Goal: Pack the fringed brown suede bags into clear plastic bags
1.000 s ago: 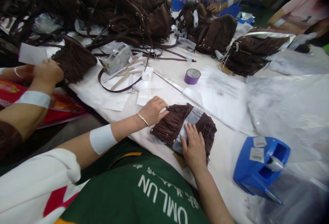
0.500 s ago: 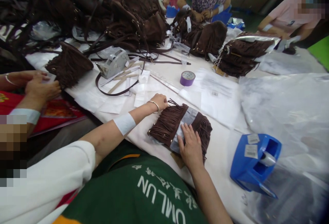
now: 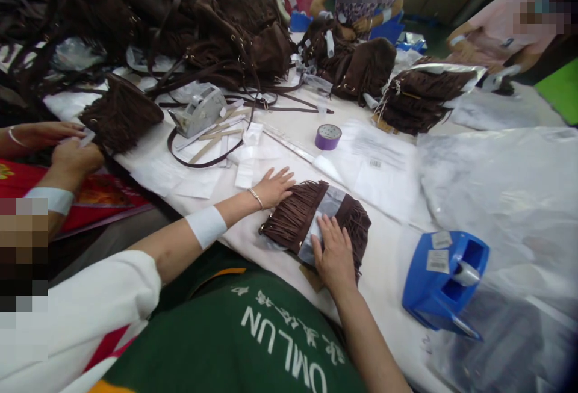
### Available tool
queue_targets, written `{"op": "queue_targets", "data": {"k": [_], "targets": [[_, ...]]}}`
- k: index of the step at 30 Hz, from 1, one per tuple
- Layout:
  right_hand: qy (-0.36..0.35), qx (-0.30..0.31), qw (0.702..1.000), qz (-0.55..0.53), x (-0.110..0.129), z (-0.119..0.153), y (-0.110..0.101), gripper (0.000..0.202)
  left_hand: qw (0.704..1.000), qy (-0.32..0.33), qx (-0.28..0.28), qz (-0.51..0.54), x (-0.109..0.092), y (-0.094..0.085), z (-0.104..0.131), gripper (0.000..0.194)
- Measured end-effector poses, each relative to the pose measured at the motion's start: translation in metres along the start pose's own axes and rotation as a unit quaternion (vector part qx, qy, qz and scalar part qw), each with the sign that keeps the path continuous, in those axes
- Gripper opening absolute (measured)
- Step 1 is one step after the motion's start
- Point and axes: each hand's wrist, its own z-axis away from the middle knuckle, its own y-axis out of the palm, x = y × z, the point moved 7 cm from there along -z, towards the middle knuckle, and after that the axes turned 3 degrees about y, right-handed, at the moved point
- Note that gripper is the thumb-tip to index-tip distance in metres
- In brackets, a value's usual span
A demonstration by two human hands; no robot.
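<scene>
A small brown fringed suede bag [image 3: 293,218] lies flat on the white table [image 3: 388,272] in front of me, with a grey plastic-like wrap [image 3: 327,212] across its middle. My left hand [image 3: 273,187] lies flat with fingers spread on the bag's upper left edge. Pressing palm down, my right hand [image 3: 335,254] covers the wrap and the bag's lower right part. Neither hand grips anything.
A blue tape dispenser [image 3: 445,281] stands at the right, a purple tape roll [image 3: 328,136] and a grey dispenser [image 3: 198,110] further back. Piles of brown fringed bags [image 3: 235,32] fill the far side. Clear plastic bags [image 3: 501,194] lie right. A person's hands [image 3: 72,155] work at the left; others sit opposite.
My left hand went from curled at the bag's top corner to flat with fingers spread on its edge. My right hand stayed pressed on the wrap.
</scene>
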Motion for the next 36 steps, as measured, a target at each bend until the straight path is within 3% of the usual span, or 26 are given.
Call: {"op": "queue_targets", "data": {"k": [2, 4, 7, 9, 12, 16, 20, 23, 25, 28, 30, 33, 36], "targets": [[0.004, -0.004, 1.0, 0.004, 0.002, 0.0, 0.0, 0.046, 0.998, -0.031, -0.048, -0.013, 0.0, -0.021, 0.008, 0.039], [0.006, -0.007, 1.0, 0.009, 0.005, -0.002, -0.001, 0.046, 0.995, 0.005, -0.098, -0.002, -0.027, -0.034, 0.015, 0.042], [0.003, -0.003, 1.0, 0.022, 0.006, -0.002, -0.002, 0.047, 0.992, 0.079, -0.094, 0.027, -0.077, -0.023, 0.023, 0.043], [0.013, -0.008, 0.999, 0.041, -0.006, 0.001, -0.007, 0.045, 0.994, 0.073, -0.072, 0.036, -0.09, -0.006, 0.027, 0.043], [0.067, -0.035, 0.994, 0.078, -0.046, 0.013, -0.025, 0.041, 0.996, 0.048, -0.066, 0.041, -0.085, 0.01, 0.03, 0.045], [0.145, -0.086, 0.983, 0.07, -0.091, 0.024, -0.06, 0.032, 0.996, 0.048, -0.065, 0.047, -0.077, 0.01, 0.032, 0.046], [0.107, -0.151, 0.982, 0.04, -0.076, 0.0, -0.077, 0.035, 0.996, 0.044, -0.063, 0.042, -0.079, 0.009, 0.032, 0.047], [0.048, -0.07, 0.995, 0.043, -0.062, -0.021, -0.053, 0.046, 0.996, 0.045, -0.066, 0.037, -0.081, 0.01, 0.032, 0.047], [0.068, -0.029, 0.996, 0.044, -0.072, -0.02, -0.04, 0.048, 0.996, 0.044, -0.069, 0.036, -0.08, 0.01, 0.031, 0.046], [0.137, -0.099, 0.985, 0.028, -0.095, -0.003, -0.05, 0.046, 0.996, 0.043, -0.072, 0.037, -0.079, 0.01, 0.031, 0.046], [0.123, -0.116, 0.986, -0.004, -0.093, 0.004, -0.055, 0.043, 0.996, 0.043, -0.073, 0.039, -0.078, 0.01, 0.032, 0.047], [0.083, -0.026, 0.996, 0.008, -0.069, -0.004, -0.045, 0.033, 0.996, 0.045, -0.07, 0.043, -0.078, 0.009, 0.032, 0.047], [0.102, 0.046, 0.99, 0.082, -0.061, -0.017, -0.033, 0.019, 0.996, 0.045, -0.068, 0.044, -0.079, 0.007, 0.032, 0.046]]}}
